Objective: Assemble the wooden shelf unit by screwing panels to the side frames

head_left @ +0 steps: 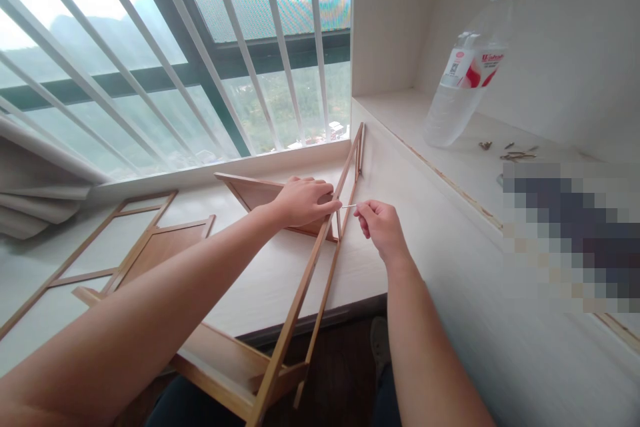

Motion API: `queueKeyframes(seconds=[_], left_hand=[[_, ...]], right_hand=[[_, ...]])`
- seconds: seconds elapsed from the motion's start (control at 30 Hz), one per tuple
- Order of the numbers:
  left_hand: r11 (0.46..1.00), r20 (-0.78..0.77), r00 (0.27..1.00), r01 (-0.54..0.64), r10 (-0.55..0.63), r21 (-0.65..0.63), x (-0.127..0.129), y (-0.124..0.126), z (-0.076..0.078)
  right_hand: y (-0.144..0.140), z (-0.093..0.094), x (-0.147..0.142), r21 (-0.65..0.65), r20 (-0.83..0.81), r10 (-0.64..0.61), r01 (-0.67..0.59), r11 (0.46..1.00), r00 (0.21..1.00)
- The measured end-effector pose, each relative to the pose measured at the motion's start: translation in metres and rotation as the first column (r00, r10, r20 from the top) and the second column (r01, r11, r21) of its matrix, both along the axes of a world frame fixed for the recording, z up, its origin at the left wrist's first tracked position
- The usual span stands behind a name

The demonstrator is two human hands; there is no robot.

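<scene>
My left hand (pixel 303 200) rests on a wooden board (pixel 250 192) and presses it against a long wooden frame (pixel 310 267) that stands on edge across the white sill. My right hand (pixel 379 223) pinches a thin metal tool (pixel 349 206), its tip pointing left into the frame's rail beside my left fingers. The frame runs from the shelf corner down past the sill's front edge.
Another wooden frame (pixel 90 260) and a panel (pixel 170 247) lie flat at left. A clear water bottle (pixel 463 80) stands on the white shelf (pixel 425 120), with small brass hardware (pixel 515 155) beside it. Barred window (pixel 200 47) behind. Dark floor and a shoe (pixel 380 340) below.
</scene>
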State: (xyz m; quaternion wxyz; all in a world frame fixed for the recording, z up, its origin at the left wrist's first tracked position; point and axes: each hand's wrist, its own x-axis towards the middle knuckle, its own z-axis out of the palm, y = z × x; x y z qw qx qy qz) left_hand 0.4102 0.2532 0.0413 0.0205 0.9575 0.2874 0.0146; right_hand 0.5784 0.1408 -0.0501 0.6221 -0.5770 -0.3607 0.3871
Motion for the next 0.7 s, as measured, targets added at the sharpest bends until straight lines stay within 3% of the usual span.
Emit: queueKeyframes(seconds=[0.37,0.5,0.7], left_hand=[[0.999,-0.018,1.000,-0.005,0.004,-0.050,0.002,0.004,0.004],[0.992,0.007,1.000,0.026,-0.026,-0.126,-0.003,0.006,0.011],[0.996,0.025,0.999,-0.019,0.021,-0.083,-0.015,0.003,0.028]], right_hand=[[-0.002,0.004,0.001,0.041,-0.023,-0.018,0.019,0.999,1.000],[-0.004,0.004,0.004,0.058,-0.034,-0.050,0.051,0.997,0.998],[-0.008,0.002,0.004,0.033,-0.011,-0.036,0.036,0.999,0.999]])
